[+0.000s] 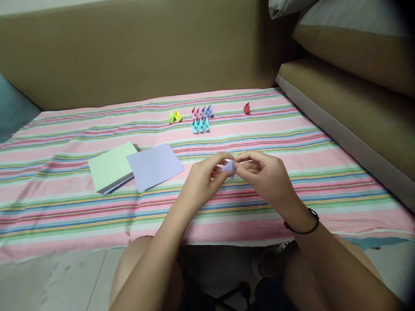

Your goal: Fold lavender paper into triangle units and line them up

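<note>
A small piece of folded lavender paper (229,166) is pinched between my two hands, just above the striped cloth. My left hand (207,172) grips its left side between thumb and fingers. From the right, my right hand (264,170) closes thumb and fingertips on its other edge; a black band circles that wrist. Fingers cover part of the paper. Beyond the hands stand small folded paper pieces: turquoise ones (200,125), pink ones (196,113), lavender ones (208,111), a yellow-green pair (175,116) and a single red one (247,108).
Left of my hands lie lavender sheets (155,166), their corner against a thick stack of pale green paper (112,166). A striped cloth (81,224) covers the surface. A brown backrest (145,52) rises behind, and brown cushions (350,95) are piled at the right.
</note>
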The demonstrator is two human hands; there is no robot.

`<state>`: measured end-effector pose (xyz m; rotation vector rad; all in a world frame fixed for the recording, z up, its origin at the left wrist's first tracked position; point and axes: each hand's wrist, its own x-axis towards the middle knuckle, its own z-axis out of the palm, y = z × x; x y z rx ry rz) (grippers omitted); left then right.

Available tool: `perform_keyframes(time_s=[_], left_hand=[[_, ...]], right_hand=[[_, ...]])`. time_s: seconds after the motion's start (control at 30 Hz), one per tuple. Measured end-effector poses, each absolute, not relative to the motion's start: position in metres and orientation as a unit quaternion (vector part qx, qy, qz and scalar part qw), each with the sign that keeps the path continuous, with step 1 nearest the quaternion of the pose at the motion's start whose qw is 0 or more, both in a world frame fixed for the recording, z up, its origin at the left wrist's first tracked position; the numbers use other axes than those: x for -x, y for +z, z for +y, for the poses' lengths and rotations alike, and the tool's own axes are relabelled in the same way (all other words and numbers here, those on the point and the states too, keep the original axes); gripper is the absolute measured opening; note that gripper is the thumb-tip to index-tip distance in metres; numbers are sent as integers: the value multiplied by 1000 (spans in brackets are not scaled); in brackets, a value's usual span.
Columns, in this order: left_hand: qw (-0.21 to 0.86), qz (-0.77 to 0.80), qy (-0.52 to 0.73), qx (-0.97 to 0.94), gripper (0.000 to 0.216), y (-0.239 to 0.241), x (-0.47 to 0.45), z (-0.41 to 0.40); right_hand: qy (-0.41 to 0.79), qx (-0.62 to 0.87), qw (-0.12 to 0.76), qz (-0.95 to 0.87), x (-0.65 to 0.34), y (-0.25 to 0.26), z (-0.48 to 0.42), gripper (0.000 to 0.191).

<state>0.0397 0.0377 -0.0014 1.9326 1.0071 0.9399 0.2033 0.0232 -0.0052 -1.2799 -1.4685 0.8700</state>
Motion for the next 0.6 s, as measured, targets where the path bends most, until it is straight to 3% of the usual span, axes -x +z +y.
perform_keyframes(time_s=[0.4, 0.6], left_hand=[[398, 385, 375, -743, 18, -1, -39, 39], [484, 374, 374, -697, 19, 3, -34, 41]], right_hand=[[359, 519, 489, -602, -203, -6, 23, 8], [381, 492, 469, -626, -208, -1, 22, 9]])
